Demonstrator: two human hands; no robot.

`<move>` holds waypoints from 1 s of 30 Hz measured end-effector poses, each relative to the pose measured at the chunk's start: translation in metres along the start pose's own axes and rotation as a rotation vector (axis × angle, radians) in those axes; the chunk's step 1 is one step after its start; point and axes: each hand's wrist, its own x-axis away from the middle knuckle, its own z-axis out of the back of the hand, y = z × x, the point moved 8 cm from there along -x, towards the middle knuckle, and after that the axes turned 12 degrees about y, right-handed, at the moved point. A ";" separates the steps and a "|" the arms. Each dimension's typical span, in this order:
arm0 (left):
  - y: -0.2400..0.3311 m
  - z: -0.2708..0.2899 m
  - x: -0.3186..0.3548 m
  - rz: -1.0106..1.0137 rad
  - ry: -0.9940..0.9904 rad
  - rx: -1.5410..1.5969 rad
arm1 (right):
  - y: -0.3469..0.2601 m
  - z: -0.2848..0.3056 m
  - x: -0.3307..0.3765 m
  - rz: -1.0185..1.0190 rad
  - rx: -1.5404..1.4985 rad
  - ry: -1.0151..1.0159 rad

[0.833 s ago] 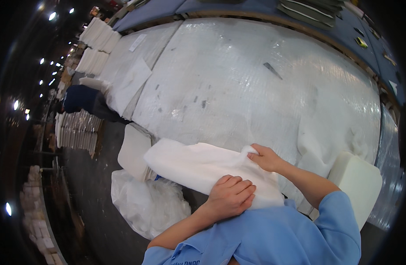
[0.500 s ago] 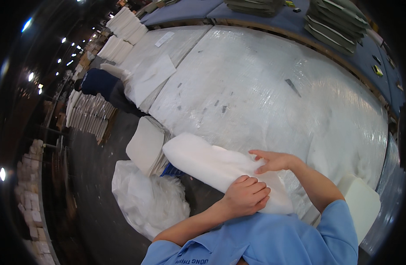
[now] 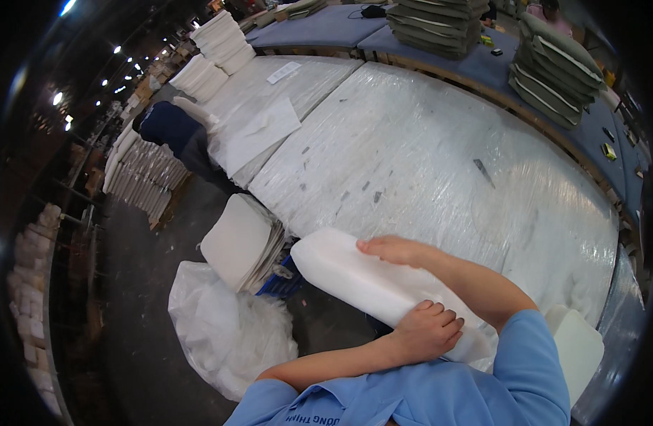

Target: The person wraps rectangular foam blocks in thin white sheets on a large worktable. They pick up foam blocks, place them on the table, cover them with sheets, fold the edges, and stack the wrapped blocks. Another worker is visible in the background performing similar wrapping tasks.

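Observation:
A long white cushion (image 3: 351,273), wrapped in thin white cloth, lies across in front of my body along the table's near edge. My left hand (image 3: 427,331) is closed, its curled fingers bunching the cover at the cushion's near end. Along the far side of the cushion rests my right hand (image 3: 392,250), fingers stretched out and laid flat against the cloth; its thumb is hidden. Behind the cushion spreads a wide table (image 3: 426,163) covered in clear plastic film.
A stack of white pads (image 3: 238,238) stands on a blue crate (image 3: 280,280) to the left. Beside it sits a plastic bag (image 3: 227,326). Another white pad (image 3: 578,348) is at my right. Grey-green cushions (image 3: 553,74) are piled on a blue table (image 3: 504,64). A person (image 3: 174,135) bends over far left.
My right hand has moved left along the cushion and flattened onto it. The left hand keeps its grip. The head view has shifted, showing more of the far tables.

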 end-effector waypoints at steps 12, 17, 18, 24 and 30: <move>-0.109 0.163 0.067 0.244 0.252 -0.317 | 0.008 -0.054 -0.016 0.220 -0.002 0.120; -0.120 0.164 0.090 0.314 0.310 -0.363 | -0.009 -0.072 -0.005 0.204 0.062 0.039; -0.124 0.161 0.089 0.322 0.315 -0.345 | -0.006 -0.069 -0.005 0.234 0.115 0.082; -0.144 0.147 0.086 0.361 0.231 -0.250 | 0.015 -0.067 -0.017 0.286 0.302 0.218; -0.153 0.148 0.087 0.317 0.226 -0.242 | 0.031 -0.071 -0.039 0.247 0.286 0.159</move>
